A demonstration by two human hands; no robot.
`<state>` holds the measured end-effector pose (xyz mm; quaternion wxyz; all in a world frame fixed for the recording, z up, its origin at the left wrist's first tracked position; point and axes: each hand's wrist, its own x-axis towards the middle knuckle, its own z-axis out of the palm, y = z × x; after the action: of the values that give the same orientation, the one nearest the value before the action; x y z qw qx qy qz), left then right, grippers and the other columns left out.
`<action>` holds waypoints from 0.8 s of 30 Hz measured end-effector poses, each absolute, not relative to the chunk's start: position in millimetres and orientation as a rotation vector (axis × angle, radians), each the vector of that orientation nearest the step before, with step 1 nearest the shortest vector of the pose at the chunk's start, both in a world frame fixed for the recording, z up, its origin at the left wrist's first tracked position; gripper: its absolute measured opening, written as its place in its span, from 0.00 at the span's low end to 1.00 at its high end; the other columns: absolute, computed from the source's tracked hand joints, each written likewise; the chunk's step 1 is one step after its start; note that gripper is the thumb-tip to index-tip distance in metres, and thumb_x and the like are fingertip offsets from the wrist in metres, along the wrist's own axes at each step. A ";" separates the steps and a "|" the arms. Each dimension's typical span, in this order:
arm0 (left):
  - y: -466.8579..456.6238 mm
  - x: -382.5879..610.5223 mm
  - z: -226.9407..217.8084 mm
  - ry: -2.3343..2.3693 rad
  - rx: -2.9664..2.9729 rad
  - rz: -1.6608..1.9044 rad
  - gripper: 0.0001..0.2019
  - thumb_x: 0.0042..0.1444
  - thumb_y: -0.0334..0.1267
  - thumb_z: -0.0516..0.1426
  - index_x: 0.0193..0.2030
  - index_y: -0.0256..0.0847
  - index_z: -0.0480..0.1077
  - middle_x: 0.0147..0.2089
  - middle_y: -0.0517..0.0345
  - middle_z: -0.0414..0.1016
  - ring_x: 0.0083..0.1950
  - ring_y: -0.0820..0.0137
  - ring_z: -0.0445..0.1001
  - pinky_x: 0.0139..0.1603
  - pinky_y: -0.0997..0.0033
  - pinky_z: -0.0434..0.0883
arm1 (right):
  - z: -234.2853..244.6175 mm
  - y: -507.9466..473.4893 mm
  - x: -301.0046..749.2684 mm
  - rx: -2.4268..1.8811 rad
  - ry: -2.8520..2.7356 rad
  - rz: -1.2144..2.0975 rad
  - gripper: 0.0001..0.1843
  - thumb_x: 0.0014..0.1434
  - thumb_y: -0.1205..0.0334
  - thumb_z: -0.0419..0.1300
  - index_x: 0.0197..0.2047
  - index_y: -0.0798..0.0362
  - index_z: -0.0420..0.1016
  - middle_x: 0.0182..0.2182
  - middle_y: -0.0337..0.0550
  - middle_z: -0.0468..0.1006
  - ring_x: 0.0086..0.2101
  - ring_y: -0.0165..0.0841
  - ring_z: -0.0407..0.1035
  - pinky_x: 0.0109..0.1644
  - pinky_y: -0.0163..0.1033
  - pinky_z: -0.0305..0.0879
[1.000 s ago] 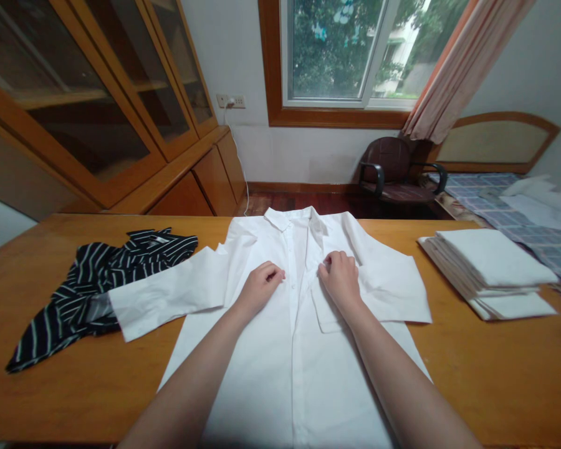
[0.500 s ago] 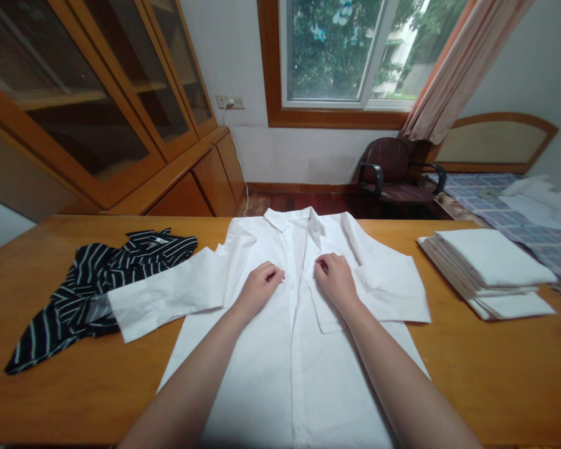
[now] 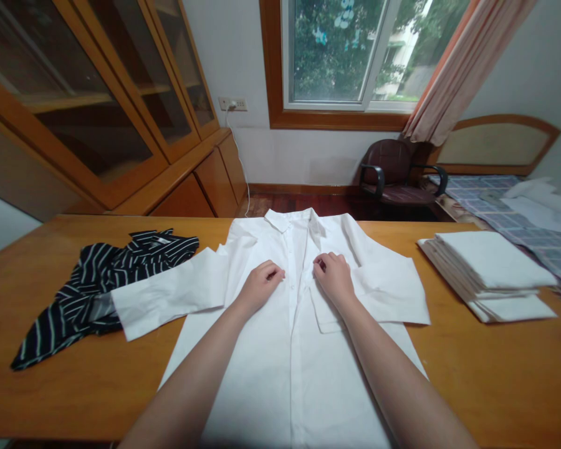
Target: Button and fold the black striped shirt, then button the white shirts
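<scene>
A white shirt (image 3: 290, 368) lies front-up on the wooden table (image 3: 51, 399), collar away from me, its button strip running down the middle. My left hand (image 3: 258, 288) rests on the shirt's chest just left of the button strip, fingers curled and pinching the fabric. Just right of the strip, my right hand (image 3: 335, 279) is also curled, gripping the shirt front above the chest pocket. The shirt's left sleeve stretches out to the left; the right sleeve is folded across the body.
A crumpled black-and-white striped garment (image 3: 93, 284) lies at the left, partly under the white sleeve. A stack of folded white cloths (image 3: 489, 271) sits at the right. Beyond the table stand a glass-fronted cabinet (image 3: 98, 106), a dark chair (image 3: 393, 171) and a bed (image 3: 533, 218).
My right hand has slid a little leftwards towards the button strip. The left hand has stayed in place.
</scene>
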<state>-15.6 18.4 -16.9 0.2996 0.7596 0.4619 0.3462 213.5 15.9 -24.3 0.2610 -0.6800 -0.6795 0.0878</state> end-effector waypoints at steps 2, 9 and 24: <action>21.1 -15.8 -17.8 1.221 2.034 0.925 0.11 0.63 0.37 0.54 0.30 0.41 0.72 0.34 0.59 0.72 0.37 0.69 0.72 0.40 0.69 0.66 | -23.6 18.7 212.8 -1.849 -1.844 0.231 0.05 0.61 0.65 0.58 0.37 0.49 0.76 0.35 0.44 0.77 0.41 0.40 0.63 0.44 0.41 0.54; 39.1 -10.8 -22.7 1.240 2.210 0.908 0.11 0.63 0.37 0.54 0.28 0.41 0.69 0.32 0.57 0.70 0.36 0.68 0.70 0.39 0.68 0.67 | -22.0 34.8 212.3 -1.868 -1.853 0.207 0.07 0.62 0.64 0.57 0.38 0.50 0.77 0.36 0.45 0.77 0.41 0.40 0.63 0.42 0.42 0.52; 64.1 -3.2 -21.3 1.281 2.415 0.877 0.11 0.62 0.35 0.53 0.27 0.42 0.69 0.31 0.55 0.70 0.38 0.64 0.69 0.44 0.64 0.67 | -24.6 64.4 217.0 -1.776 -1.932 0.129 0.08 0.63 0.64 0.57 0.39 0.51 0.78 0.36 0.46 0.76 0.39 0.39 0.64 0.43 0.41 0.56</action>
<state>-3.2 64.1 -21.3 0.1349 0.8336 0.4419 0.3026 217.0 64.4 -24.6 0.2539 -0.6538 -0.7112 0.0474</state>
